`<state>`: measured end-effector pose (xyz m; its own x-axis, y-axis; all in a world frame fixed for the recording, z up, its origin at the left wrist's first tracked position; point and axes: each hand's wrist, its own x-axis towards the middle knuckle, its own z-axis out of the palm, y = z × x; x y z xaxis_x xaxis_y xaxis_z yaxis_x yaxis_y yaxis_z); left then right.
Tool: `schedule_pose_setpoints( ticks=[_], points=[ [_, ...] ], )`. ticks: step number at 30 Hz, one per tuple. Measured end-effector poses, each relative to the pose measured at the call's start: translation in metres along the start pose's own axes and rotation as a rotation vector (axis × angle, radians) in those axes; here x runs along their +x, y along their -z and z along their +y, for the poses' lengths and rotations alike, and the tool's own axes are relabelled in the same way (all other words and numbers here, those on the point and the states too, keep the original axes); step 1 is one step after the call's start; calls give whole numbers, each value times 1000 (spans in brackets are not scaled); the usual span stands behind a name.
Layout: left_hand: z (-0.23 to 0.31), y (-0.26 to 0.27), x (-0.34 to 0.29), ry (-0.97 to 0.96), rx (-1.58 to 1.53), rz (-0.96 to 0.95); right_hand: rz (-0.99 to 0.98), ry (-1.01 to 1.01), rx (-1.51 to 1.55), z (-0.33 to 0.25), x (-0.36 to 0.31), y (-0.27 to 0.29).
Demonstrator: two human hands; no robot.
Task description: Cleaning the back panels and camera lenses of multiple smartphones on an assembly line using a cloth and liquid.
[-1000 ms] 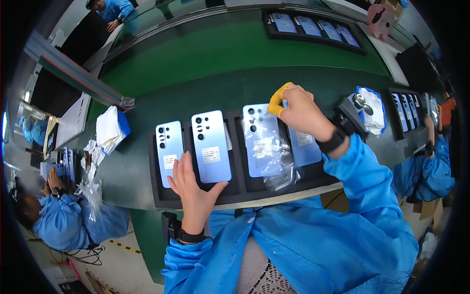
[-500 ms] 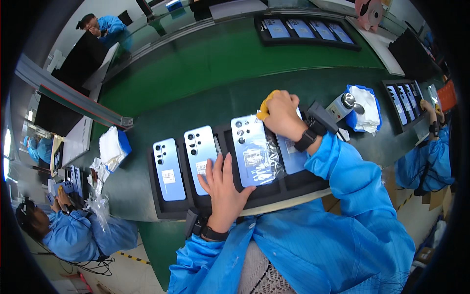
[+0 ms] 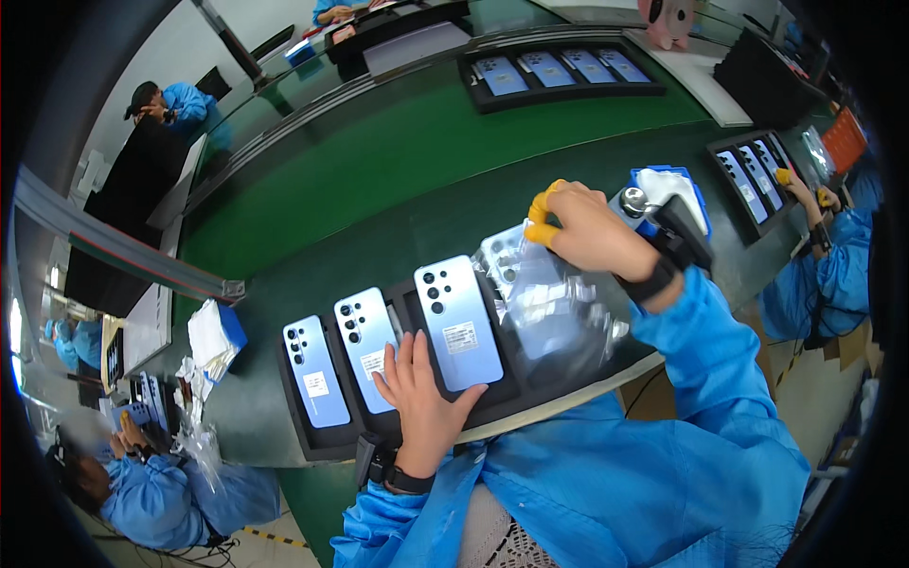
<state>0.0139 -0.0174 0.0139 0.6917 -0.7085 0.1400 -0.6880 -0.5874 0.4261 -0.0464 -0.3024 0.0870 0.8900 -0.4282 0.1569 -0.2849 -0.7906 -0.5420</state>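
green bench: right hand peels clear film beside left hand.

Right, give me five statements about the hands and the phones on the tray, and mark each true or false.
1. The left hand rests flat on the black tray beside a blue phone. True.
2. The right hand wears yellow finger cots. True.
3. The right hand holds a screwdriver. False: its grip is on a clear plastic film.
4. The blue phones lie screen up. False: their camera backs face up.
5. The tray sits on a red surface. False: the belt is green.
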Motion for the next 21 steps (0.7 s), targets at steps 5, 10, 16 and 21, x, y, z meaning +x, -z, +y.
schedule_pose_setpoints(
  ticks=[5,10,16,21],
  points=[
    [32,-12,15,-156,-29,-18,30,-126,-131,37,28,-35],
    [51,-28,25,-185,-45,-54,-15,-189,-53,39,31,-40],
    [62,-36,34,-155,-38,-60,29,3,-51,31,15,-42],
    [53,-41,33,-111,-32,-45,-587,199,483,-36,-67,37]
  ],
)
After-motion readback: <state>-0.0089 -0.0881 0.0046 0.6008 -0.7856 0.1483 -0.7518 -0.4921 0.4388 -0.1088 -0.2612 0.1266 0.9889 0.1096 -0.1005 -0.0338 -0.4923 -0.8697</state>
